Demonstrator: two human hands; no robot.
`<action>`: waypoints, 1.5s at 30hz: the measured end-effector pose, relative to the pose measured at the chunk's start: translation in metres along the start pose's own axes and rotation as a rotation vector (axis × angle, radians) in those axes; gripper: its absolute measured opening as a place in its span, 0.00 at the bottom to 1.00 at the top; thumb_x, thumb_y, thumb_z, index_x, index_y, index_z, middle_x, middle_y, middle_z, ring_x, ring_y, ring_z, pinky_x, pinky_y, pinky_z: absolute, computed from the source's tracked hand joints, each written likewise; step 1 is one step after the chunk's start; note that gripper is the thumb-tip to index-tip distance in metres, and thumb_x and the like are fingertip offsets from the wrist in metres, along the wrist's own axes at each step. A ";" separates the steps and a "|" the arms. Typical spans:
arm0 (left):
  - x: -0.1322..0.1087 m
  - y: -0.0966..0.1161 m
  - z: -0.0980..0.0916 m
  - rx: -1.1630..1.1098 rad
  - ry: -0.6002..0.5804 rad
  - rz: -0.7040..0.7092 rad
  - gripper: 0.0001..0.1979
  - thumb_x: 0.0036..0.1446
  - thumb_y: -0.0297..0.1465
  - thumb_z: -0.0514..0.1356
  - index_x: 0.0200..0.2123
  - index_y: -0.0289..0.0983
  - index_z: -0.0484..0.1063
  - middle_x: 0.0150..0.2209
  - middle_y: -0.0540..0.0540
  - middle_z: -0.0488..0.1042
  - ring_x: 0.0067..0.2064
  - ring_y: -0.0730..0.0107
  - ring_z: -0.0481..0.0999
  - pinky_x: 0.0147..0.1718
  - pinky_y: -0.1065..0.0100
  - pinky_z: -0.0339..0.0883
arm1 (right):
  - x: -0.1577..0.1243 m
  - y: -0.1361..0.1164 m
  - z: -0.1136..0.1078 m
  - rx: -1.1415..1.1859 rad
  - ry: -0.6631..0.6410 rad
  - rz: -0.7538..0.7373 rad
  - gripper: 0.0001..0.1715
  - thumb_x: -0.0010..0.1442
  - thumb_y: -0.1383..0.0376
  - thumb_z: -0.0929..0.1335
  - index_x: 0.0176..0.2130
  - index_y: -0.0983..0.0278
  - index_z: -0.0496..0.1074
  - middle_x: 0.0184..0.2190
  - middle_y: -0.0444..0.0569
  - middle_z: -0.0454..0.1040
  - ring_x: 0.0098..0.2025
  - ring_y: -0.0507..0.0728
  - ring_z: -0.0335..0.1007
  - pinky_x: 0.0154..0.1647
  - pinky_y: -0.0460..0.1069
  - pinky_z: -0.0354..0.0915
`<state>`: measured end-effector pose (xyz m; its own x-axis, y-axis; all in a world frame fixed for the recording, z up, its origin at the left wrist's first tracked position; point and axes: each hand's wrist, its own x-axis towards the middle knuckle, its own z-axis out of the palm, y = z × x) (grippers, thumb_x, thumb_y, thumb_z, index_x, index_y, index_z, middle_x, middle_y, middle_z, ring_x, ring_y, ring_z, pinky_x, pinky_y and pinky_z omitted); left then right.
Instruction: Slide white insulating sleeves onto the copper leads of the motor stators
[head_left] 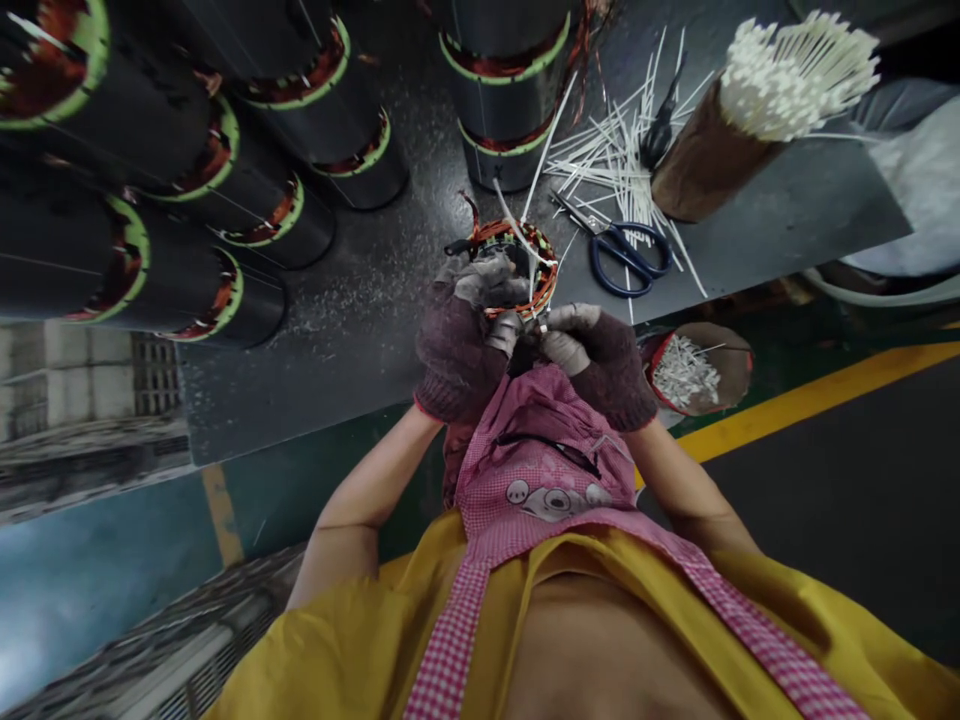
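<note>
A motor stator (553,262) with orange-copper windings stands at the near edge of the grey table, white cable ties (511,212) sticking up from its coil. My left hand (476,310), in a dark knitted glove with taped fingers, is closed around the stator's left and near side. At its near right rim, my right hand (592,350), gloved the same way, pinches what looks like the small white end of a cable tie. The fingertips partly hide that end. Blue-handled scissors (628,262) lie right of the stator, beside a loose pile of white cable ties (611,165).
Stacked black stator cylinders (360,165) with green rims fill the table's (337,330) left and back. A brown tube (701,165) packed with white cable ties stands at right. Below the table edge hangs a brown container (731,370) of cut white pieces.
</note>
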<state>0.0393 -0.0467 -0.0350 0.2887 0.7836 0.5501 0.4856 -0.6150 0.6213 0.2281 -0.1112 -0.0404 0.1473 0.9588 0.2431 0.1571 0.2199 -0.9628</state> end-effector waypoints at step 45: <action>0.013 -0.007 0.003 0.061 -0.115 0.121 0.04 0.70 0.38 0.65 0.42 0.48 0.81 0.49 0.46 0.88 0.59 0.51 0.85 0.75 0.36 0.64 | 0.024 -0.018 -0.007 -0.538 -0.042 -0.181 0.12 0.70 0.53 0.74 0.45 0.57 0.85 0.40 0.50 0.86 0.43 0.63 0.81 0.50 0.58 0.76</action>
<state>0.0417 -0.0324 -0.0340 0.4387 0.7111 0.5495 0.4895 -0.7019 0.5174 0.2358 -0.0934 -0.0165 0.0343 0.9230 0.3832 0.6532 0.2695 -0.7076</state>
